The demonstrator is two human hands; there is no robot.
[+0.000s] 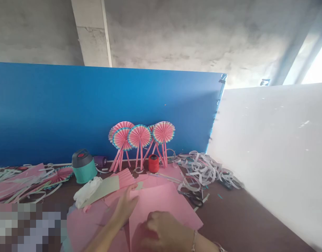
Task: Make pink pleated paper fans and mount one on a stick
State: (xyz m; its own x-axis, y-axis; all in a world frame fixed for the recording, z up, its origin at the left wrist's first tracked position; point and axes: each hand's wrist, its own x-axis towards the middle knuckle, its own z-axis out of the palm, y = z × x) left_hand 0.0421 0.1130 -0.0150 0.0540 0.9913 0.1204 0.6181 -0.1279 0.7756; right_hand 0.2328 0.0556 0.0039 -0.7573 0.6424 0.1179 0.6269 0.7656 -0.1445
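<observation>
Brown tabletop [255, 217] is spreading out beneath our hands, and on it a large pink sheet [161, 199] is lying directly under them. Our right hand [167, 227] is hovering over or touching its near part, fingers curling; blur is hiding the fingertips, so we cannot tell whether they are pinching anything. A thin bracelet [194, 240] is circling that wrist. Our left hand [126, 204] is resting at the sheet's left edge, thumb and fingers parting. Left of it, more pink paper [84, 225] is lying on the table. Just past the left hand, a crumpled white bundle [88, 191] and a pale green strip [106, 190] are lying beside pleated pink paper [126, 177]. To the right hand's far right, we are seeing dark scissors [194, 199]. Beyond both hands, a red spool [153, 164] is standing upright before several pink paper fans [140, 136] on sticks. Farther left, a green container [84, 171] is standing beside a purple object [99, 161]; farther right, curling paper strips [199, 166] are heaping up. Behind everything, a blue panel [71, 108] is rising.
</observation>
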